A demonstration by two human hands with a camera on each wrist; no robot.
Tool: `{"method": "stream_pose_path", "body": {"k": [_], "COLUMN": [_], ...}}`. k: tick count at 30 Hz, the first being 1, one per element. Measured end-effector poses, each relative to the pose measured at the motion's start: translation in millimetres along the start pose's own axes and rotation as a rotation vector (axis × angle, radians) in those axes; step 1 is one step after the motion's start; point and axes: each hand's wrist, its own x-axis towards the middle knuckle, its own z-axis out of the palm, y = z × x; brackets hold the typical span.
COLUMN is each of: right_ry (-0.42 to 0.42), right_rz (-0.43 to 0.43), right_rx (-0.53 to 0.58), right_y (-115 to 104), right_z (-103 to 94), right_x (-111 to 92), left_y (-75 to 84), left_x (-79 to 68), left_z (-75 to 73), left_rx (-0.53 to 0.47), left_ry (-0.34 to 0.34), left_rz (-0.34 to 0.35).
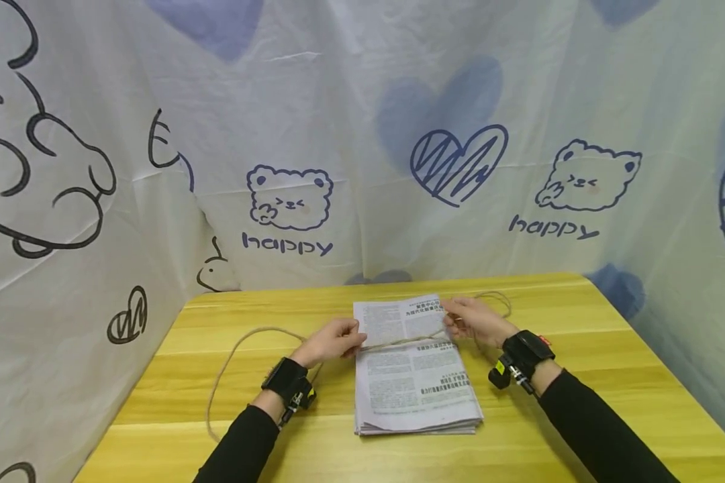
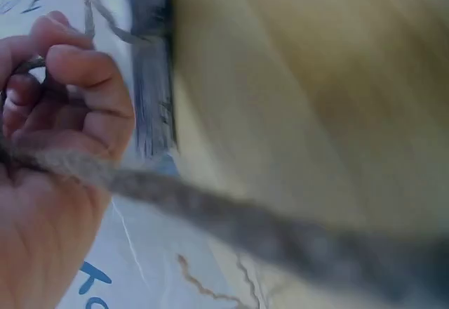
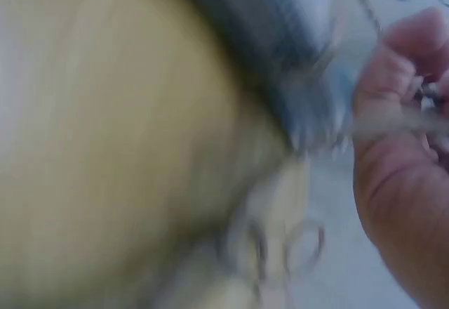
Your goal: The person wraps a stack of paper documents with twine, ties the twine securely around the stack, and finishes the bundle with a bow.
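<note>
A stack of folded newspapers lies on the table, with a thin jute rope running across its top, a little beyond the middle. At the stack's left edge my left hand grips the rope, its fingers curled. The left wrist view shows the rope passing through that hand and trailing off, large and blurred. My right hand pinches the rope by the upper right edge of the stack. In the right wrist view the right hand has the rope between thumb and fingers, and the stack's side is blurred.
A long loop of rope curves over the wooden table on the left. Another small rope loop lies behind the right hand. A printed white cloth hangs along the back and both sides of the table.
</note>
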Motion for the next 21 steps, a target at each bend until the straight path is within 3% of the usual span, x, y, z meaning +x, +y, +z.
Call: {"method": "stream_pose_path", "body": {"k": [3,9,11,16,21], "right_ry": [0.016,0.044,0.015,-0.113,-0.102], "right_rz": [0.03,-0.149,-0.195,-0.277,-0.429], "right_rx": [-0.204,-0.834,-0.988,-1.103,-1.219], "right_y": [6.9,3.0,-2.3,-10.4,-11.7], "right_z": [3.0,18.6,21.2,18.9,15.5], "right_x": [-0.1,2.2,4.2,12.4,23.2], "left_y": [-2.6,6.7,11.0,13.3,8.7], "left_x": [0.0,5.7,7.4,8.1,12.2], "left_z": [3.3,14.8,18.9,23.3,19.9], "left_rx": [0.102,0.38,0.479,0.595,0.604], "left_ry": [-0.023,0.01,-0.003,-0.037,-0.048], "left_rz": [-0.026,-0.004,0.008,0.024,0.068]}}
